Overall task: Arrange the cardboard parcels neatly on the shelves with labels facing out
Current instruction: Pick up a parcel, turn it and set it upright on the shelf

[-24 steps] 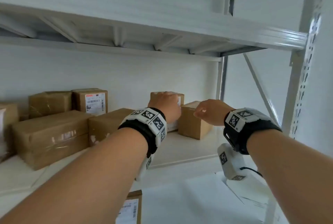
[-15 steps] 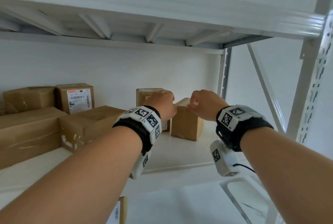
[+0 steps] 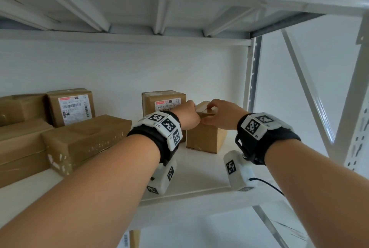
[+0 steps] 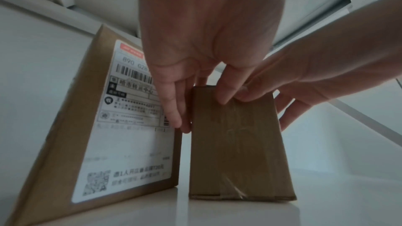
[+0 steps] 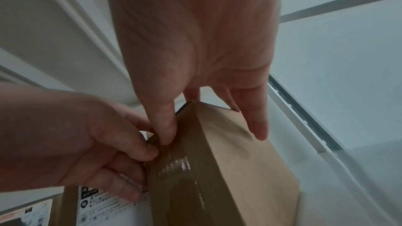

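Left wrist view: left hand (image 4: 202, 68) grips the upper end of the small plain parcel (image 4: 237, 145), thumb on the near taped face, other fingers down its left side, in the gap beside the labelled parcel (image 4: 121, 126). Right hand (image 5: 195, 75) holds the same top from the other side, thumb pinching the near upper edge, fingers draped over the right face. Head view puts both hands (image 3: 188, 116) (image 3: 221, 116) meeting on the parcel top, at about 1 o'clock of centre. Small plain parcel (image 3: 205, 138) stands upright on the shelf board (image 3: 199, 175), bottom edge down, just beside the labelled parcel (image 3: 165, 102) at its 9 o'clock, a narrow gap between them. No label shows on the faces toward the cameras, only brown tape; label presumably on a hidden face, so a turn looks due. Handling judgement: small, stiff, likely light, a two-hand top hold is ample. Glossy tape looks slick, so bare cardboard edges and corners are the better purchase; top seam seems slightly lifted, so avoid prying there. Farther out at 9 o'clock: another labelled parcel (image 3: 73, 108) at the back, a long brown parcel (image 3: 85, 140) lying in front of it. Shelf upright (image 3: 253, 80) at 1 o'clock.
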